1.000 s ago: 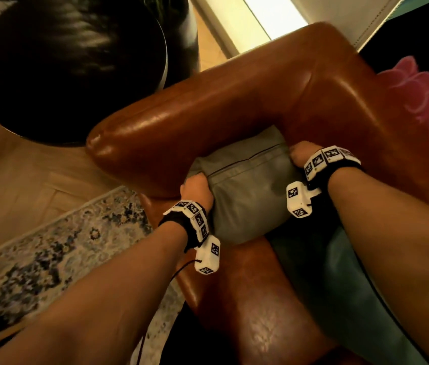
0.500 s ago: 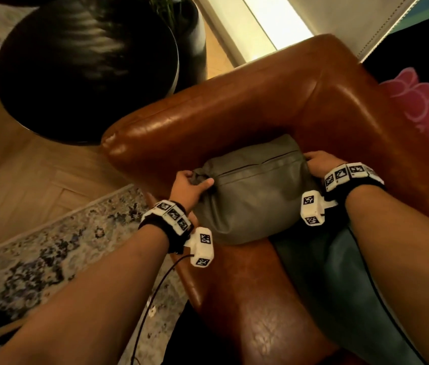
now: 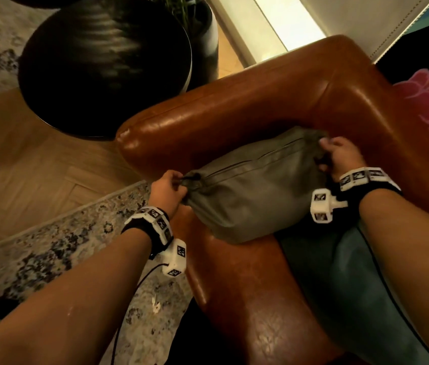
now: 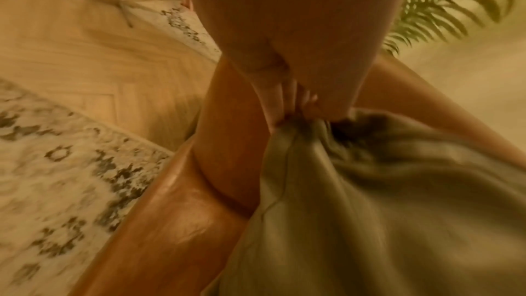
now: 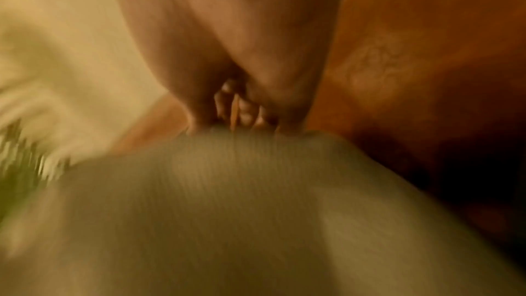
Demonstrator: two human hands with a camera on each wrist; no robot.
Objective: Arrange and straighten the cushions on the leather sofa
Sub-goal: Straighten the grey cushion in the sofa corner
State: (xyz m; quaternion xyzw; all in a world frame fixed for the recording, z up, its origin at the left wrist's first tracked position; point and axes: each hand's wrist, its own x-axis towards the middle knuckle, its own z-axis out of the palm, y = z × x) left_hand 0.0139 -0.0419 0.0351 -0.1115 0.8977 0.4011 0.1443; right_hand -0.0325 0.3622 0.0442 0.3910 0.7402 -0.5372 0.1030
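Two hands grip one grey-green cushion [image 3: 252,196] at its opposite upper corners. Left hand [image 3: 167,189] pinches the bunched left corner, fabric gathered into folds under the fingers [image 4: 287,96]. Right hand [image 3: 339,156] is clenched around the right corner, fingertips [image 5: 244,109] dug into the cloth; that view is blurred. Cushion is plump, matte, smooth fabric, with a long seam or zip line running just under its top edge, wrinkles radiating from the left corner. It sits in the corner of the brown leather sofa [image 3: 234,111], against the armrest and near the backrest, bottom edge on the seat. Second cushion, teal cushion [image 3: 339,285] with dark piping, lies on the seat just beside it, partly under the right forearm. Round black table [image 3: 102,61] and patterned rug [image 3: 50,246] are on the wood floor left of the sofa.
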